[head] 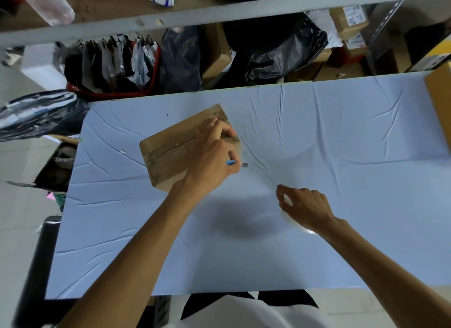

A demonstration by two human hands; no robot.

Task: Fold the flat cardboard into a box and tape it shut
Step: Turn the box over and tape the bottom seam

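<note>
left hand (214, 154) on taped box (175, 152), right hand (305, 205) gripping tape roll.

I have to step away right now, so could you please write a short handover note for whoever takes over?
Left hand: pressed on the cardboard box, gripping a small blue cutter.
Right hand: holding the clear tape roll on the table; a strip seems to run to the box.
Done: box folded, top seam taped.
Left: cut the tape, smooth the end.
</note>
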